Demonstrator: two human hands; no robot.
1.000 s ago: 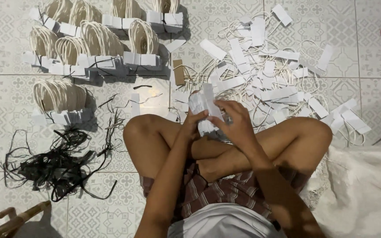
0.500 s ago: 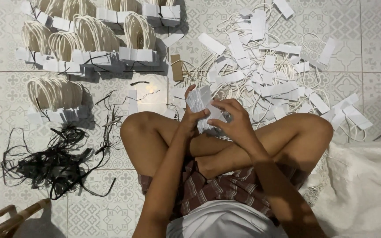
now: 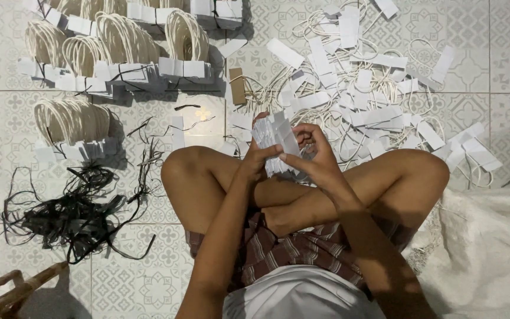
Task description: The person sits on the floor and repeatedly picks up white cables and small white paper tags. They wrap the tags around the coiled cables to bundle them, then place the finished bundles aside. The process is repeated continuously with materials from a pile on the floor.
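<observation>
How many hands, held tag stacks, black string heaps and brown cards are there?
Hands: 2, left hand and right hand
Tag stack: 1
Black string heap: 1
Brown card: 1
Total: 5

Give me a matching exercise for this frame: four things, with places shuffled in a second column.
Things:
1. stack of white tags
2. black strips
3. bundled cord handles
4. loose tags and cords

Places:
A. tangled on the tiles, lower left
B. scattered on the floor, upper right
C. held between left hand and right hand
D. in rows, upper left

Pairs: 1-C, 2-A, 3-D, 4-B
</observation>
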